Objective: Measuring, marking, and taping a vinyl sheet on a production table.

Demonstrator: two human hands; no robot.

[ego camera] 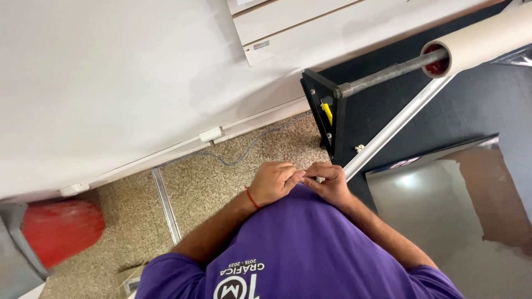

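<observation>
Both hands meet in front of my purple shirt (310, 243), at the near corner of a black table (388, 105). My left hand (273, 181), with a red cord at the wrist, has its fingers curled and its fingertips pressed against those of my right hand (332, 184). Together they pinch a small pale piece (318, 178) that is too small to identify. The fingers of my right hand are bent over it, right beside the end of a white bar (396, 126) lying slantwise on the table.
A cardboard roll (487, 36) sits on a metal rod (388, 73) held by a black bracket (327, 111). A glossy silver and brown sheet (443, 205) lies on the table. On the speckled floor are a grey cable (244, 152), a metal rail (166, 205) and a red bucket (61, 230) near the white wall.
</observation>
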